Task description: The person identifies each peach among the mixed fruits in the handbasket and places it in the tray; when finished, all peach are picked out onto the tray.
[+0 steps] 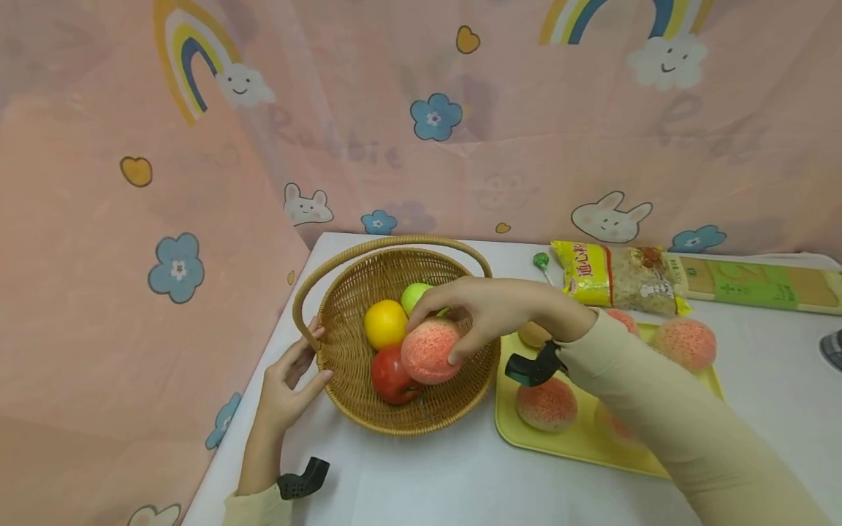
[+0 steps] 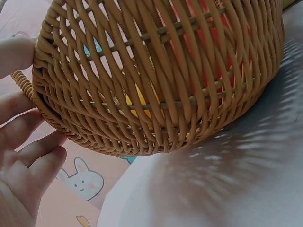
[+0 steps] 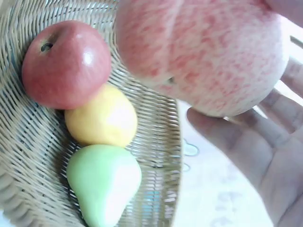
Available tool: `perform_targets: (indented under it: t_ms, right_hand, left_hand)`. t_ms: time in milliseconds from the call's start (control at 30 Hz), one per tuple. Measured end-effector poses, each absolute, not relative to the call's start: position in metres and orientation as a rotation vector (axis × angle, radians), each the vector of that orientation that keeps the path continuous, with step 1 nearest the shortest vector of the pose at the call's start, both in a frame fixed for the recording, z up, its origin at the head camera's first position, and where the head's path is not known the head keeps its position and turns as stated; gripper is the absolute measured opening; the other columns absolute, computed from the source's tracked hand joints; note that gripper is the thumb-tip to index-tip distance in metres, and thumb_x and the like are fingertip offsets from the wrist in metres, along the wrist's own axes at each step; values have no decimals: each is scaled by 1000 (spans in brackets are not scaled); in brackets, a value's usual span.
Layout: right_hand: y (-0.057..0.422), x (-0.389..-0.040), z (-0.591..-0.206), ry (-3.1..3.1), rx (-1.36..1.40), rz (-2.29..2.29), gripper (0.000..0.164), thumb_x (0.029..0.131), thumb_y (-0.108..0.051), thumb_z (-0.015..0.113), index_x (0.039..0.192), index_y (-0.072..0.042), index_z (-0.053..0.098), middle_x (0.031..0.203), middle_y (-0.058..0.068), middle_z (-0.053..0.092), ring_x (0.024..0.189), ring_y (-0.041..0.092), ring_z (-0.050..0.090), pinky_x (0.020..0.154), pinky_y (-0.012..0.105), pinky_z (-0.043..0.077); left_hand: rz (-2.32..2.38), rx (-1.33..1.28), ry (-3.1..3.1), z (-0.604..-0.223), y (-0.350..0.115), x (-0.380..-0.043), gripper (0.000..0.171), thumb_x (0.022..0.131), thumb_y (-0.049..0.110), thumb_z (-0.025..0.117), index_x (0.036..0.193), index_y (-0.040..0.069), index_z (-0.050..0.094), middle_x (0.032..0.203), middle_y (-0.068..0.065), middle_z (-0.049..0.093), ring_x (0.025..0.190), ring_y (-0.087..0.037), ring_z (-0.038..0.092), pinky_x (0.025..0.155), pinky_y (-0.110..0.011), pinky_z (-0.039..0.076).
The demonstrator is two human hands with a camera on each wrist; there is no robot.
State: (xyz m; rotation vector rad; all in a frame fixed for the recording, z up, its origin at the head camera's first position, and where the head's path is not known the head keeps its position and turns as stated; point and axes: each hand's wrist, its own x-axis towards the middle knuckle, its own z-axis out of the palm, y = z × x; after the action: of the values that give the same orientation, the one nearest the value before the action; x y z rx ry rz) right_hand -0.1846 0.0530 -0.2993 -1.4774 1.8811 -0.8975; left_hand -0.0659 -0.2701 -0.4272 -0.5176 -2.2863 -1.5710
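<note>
My right hand (image 1: 480, 310) holds a pink peach (image 1: 430, 351) over the wicker basket (image 1: 411, 427), its fingers and thumb around the fruit. Inside the basket lie a red apple (image 3: 66, 66), a yellow round fruit (image 1: 386, 325) and a green pear (image 3: 104, 182). In the head view the peach covers part of the apple, and the right hand partly hides the pear. My left hand (image 1: 289, 387) grips the basket's left rim beside the foot of the arched handle (image 1: 395, 241). Through the weave, the left wrist view shows bits of red and yellow.
Right of the basket, a yellow tray (image 1: 566, 451) bears several peaches, partly hidden under the right forearm. Behind it lie a green lollipop (image 1: 541, 260), a yellow-ended pasta bag (image 1: 618, 277) and a long green-and-brown package (image 1: 756, 283). A dark round object (image 1: 832, 349) sits at the right edge.
</note>
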Motion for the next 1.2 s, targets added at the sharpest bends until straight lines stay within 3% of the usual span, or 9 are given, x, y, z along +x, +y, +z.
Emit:
perform_targets:
  t_ms: [233, 467, 700, 867, 1067, 1200]
  right_hand:
    - [95, -172, -308, 1837, -1517, -1186, 56, 82, -12, 74, 133, -7, 50, 134, 3, 53, 121, 16, 51, 99, 34, 50]
    - [146, -156, -327, 1968, -1368, -1370, 60, 80, 0, 72, 135, -11, 49, 135, 2, 52, 123, 13, 50, 99, 32, 50]
    - [203, -134, -357, 1937, -1292, -1684, 66, 74, 24, 62, 135, 11, 41, 142, 16, 45, 129, 14, 47, 100, 21, 47]
    - [241, -119, -376, 1973, -1219, -1875, 70, 69, 30, 59, 134, 17, 36, 142, 21, 43, 132, 18, 44, 103, 19, 44]
    - [283, -90, -401, 2068, -974, -2104, 69, 72, 34, 53, 135, 21, 30, 145, 17, 38, 130, 15, 46, 97, 20, 49]
    - [306, -70, -421, 2116, -781, -2287, 66, 73, 35, 49, 135, 21, 31, 143, 13, 42, 129, 12, 45, 94, 18, 50]
  left_hand:
    - [-1574, -532, -2275, -426, -270, -65, 60, 75, -17, 64, 132, -10, 47, 149, -22, 34, 134, -11, 42, 106, -21, 39]
    - [-1571, -536, -2268, -428, -270, -65, 60, 75, -16, 64, 132, -12, 45, 149, -22, 35, 133, -13, 44, 105, -20, 40]
    - [-1577, -579, -2229, -430, -271, -66, 58, 75, -19, 62, 130, -13, 46, 146, -29, 34, 134, -13, 43, 105, -20, 40]
    - [-1593, -563, -2229, -430, -272, -65, 59, 75, -19, 62, 131, -15, 45, 147, -27, 35, 133, -10, 43, 106, -20, 40]
    - [-1601, -583, -2214, -432, -273, -65, 58, 75, -20, 62, 130, -15, 46, 147, -27, 34, 133, -14, 44, 105, -21, 40]
    - [-1601, -582, -2210, -432, -272, -64, 58, 75, -20, 61, 131, -14, 46, 147, -28, 33, 134, -15, 43, 105, -20, 40]
